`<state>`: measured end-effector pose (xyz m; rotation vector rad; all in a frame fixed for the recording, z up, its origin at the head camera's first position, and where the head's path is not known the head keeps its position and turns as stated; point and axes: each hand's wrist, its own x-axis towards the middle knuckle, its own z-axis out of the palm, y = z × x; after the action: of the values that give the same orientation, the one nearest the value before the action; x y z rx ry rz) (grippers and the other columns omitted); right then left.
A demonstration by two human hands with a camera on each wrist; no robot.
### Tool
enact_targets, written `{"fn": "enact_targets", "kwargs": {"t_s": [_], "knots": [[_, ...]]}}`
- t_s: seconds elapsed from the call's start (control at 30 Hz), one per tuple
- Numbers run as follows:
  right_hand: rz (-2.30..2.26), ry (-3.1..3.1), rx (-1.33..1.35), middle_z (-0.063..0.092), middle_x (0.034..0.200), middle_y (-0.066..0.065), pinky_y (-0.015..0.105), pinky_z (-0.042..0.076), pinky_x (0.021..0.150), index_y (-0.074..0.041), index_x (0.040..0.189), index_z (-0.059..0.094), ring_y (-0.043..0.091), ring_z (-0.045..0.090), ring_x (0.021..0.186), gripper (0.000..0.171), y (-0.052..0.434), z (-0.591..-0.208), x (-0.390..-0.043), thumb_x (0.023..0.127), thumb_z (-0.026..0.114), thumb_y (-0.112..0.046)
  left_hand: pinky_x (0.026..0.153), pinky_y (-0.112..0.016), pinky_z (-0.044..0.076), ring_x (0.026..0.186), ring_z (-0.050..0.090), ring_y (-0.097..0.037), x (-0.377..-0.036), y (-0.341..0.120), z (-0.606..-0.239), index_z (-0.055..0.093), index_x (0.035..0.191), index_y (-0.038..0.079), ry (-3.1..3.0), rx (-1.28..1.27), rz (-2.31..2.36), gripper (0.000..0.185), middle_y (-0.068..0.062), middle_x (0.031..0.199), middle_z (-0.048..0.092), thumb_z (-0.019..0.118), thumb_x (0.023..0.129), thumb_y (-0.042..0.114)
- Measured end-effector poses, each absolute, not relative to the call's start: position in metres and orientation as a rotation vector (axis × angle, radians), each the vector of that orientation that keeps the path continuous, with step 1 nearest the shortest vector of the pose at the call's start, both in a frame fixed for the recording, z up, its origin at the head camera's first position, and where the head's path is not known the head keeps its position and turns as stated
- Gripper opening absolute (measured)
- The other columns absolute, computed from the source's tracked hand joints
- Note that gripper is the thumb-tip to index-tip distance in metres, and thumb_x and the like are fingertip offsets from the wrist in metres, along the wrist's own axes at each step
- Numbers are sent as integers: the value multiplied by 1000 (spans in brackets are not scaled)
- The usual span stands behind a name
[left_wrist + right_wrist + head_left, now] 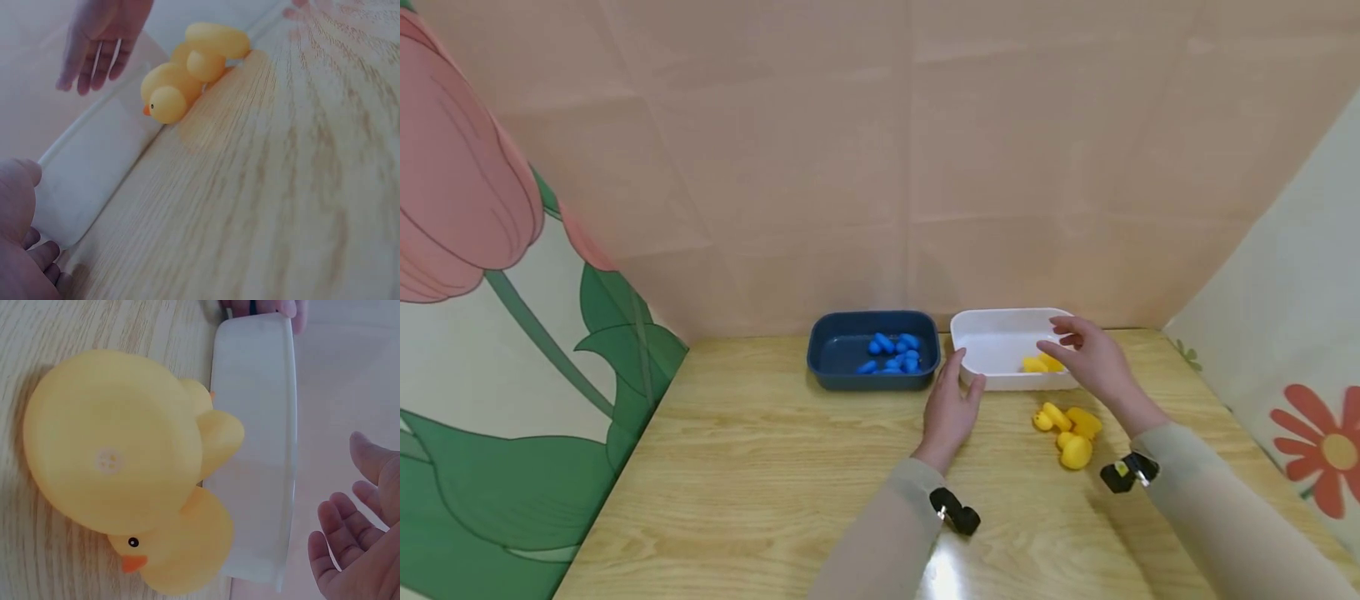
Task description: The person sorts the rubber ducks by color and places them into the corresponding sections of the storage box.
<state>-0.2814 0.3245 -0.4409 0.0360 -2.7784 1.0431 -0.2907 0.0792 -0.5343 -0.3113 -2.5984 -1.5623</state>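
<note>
From my head view, the blue pieces (pixel 891 353) all lie in the blue tray (pixel 822 357), two yellow ducks (pixel 1042 363) sit in the white tray (pixel 992 382), and my right hand (pixel 1090 354) hovers open and empty over it, with a few ducks on the desk (pixel 1070 429) left to put in. My left wrist view shows my left hand (pixel 22 250) loosely open at the white tray's corner, gripping nothing. My right wrist view shows those remaining ducks (pixel 134 465) touching the tray's outer wall.

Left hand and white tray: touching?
Touching. In the head view the left hand has its thumb against the white tray at its near left corner; the left wrist view shows fingers at that corner.
</note>
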Motion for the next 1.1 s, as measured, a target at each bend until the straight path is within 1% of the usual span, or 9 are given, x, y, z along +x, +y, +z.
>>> {"fn": "enact_targets", "kwargs": {"t_s": [0.23, 0.43, 0.53, 0.7, 0.87, 0.9, 1.03, 1.07, 1.1], "knots": [[1036, -2777, 31, 60, 147, 29, 64, 55, 102, 0, 160, 51, 50, 57, 128, 69, 327, -436, -272, 110, 70, -44, 124, -47, 43, 156, 46, -20, -289, 81, -530, 43, 170, 29, -2612, -306, -1564, 59, 2, 172, 46, 63, 115, 38], [1003, -2761, 56, 61, 144, 31, 71, 48, 106, 1, 158, 53, 51, 56, 127, 67, 330, -435, -258, 110, 70, -43, 125, -45, 43, 156, 46, -19, -289, 81, -530, 43, 170, 30, -2624, -297, -1554, 59, 3, 172, 46, 63, 115, 38], [983, -2732, 89, 63, 141, 31, 71, 47, 107, 2, 155, 56, 50, 59, 124, 64, 331, -434, -250, 109, 73, -39, 125, -46, 43, 156, 46, -20, -289, 81, -529, 43, 170, 29, -2616, -299, -1557, 59, 3, 172, 47, 63, 115, 37], [947, -2690, 133, 66, 137, 29, 68, 48, 106, 5, 150, 61, 45, 64, 119, 59, 333, -435, -232, 107, 78, -31, 124, -46, 43, 156, 46, -20, -288, 80, -528, 44, 169, 27, -2607, -304, -1555, 59, 2, 171, 47, 63, 115, 38], [902, -2690, 142, 66, 136, 27, 68, 49, 104, 5, 148, 63, 44, 65, 118, 58, 338, -439, -216, 105, 81, -29, 125, -46, 43, 156, 46, -20, -288, 80, -527, 44, 170, 26, -2611, -313, -1545, 59, 1, 172, 47, 62, 115, 38], [895, -2690, 141, 67, 135, 27, 63, 51, 105, 4, 148, 63, 43, 65, 117, 58, 339, -440, -214, 104, 81, -29, 125, -46, 43, 156, 46, -20, -288, 80, -527, 44, 169, 26, -2609, -314, -1545, 59, 1, 172, 47, 63, 115, 38], [867, -2705, 142, 69, 133, 27, 61, 53, 102, 4, 147, 64, 43, 66, 116, 56, 344, -445, -205, 104, 82, -28, 125, -47, 43, 156, 46, -21, -288, 80, -526, 44, 169, 27, -2611, -306, -1551, 59, 2, 172, 46, 63, 115, 37], [860, -2709, 141, 69, 132, 26, 55, 54, 101, 3, 147, 65, 43, 66, 116, 56, 345, -447, -203, 103, 83, -28, 125, -47, 43, 156, 46, -21, -288, 80, -526, 44, 169, 27, -2612, -306, -1553, 59, 2, 172, 46, 62, 115, 38], [859, -2715, 139, 69, 132, 26, 55, 54, 101, 3, 147, 65, 43, 66, 116, 56, 346, -448, -200, 103, 83, -28, 125, -47, 43, 156, 46, -21, -288, 80, -526, 44, 169, 27, -2608, -310, -1553, 58, 1, 172, 46, 62, 115, 38]]}}
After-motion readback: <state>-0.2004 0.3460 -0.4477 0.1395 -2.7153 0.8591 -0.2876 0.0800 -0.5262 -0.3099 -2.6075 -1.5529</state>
